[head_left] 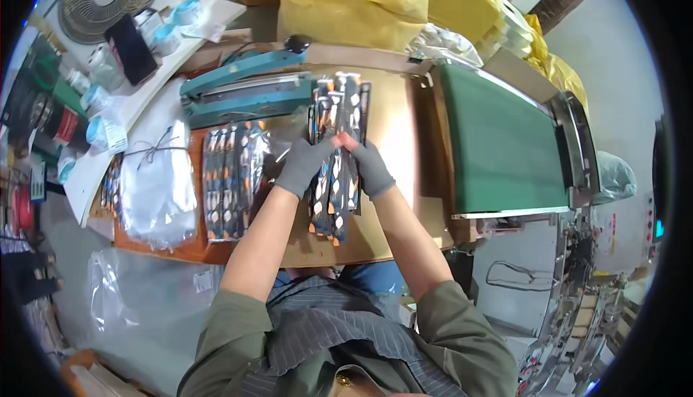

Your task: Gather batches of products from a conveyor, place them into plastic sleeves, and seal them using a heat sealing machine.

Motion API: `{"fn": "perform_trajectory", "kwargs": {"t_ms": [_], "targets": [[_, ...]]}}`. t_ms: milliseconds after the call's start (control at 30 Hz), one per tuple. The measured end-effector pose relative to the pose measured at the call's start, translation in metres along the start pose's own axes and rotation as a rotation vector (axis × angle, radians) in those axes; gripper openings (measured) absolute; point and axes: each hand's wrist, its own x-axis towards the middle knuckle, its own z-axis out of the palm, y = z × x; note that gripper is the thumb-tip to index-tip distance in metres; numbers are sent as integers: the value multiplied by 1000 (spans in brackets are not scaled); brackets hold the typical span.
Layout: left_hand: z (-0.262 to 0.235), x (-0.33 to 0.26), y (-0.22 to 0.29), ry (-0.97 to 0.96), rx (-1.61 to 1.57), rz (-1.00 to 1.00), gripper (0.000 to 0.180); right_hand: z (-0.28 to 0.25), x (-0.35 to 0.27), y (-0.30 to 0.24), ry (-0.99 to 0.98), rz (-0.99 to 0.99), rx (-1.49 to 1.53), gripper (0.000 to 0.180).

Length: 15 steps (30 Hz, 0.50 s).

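We pinch stack of patterned packets (336,180) between gloved left hand (303,166) and right hand (372,168), squaring edges, just right of teal sealer (245,94). Second packet pile (227,180) waits below sealer on counter (390,115).

Left hand (303,166): grey glove, fingers curled in a grip, thumb toward the right; bare forearm running from the near left, sleeve pushed to the elbow; right hand (372,168): grey glove, fingers closed, just beside the left hand, thumbs almost touching; bare forearm angling in from the near right.
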Motion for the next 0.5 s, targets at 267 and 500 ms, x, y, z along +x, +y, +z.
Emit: {"fn": "perform_trajectory", "kwargs": {"t_ms": [267, 500], "targets": [[-56, -81, 34, -317, -100, 460, 112, 64, -83, -56, -464, -393, -155, 87], [-69, -135, 31, -427, 22, 255, 80, 131, -157, -46, -192, -191, -131, 85]]}}
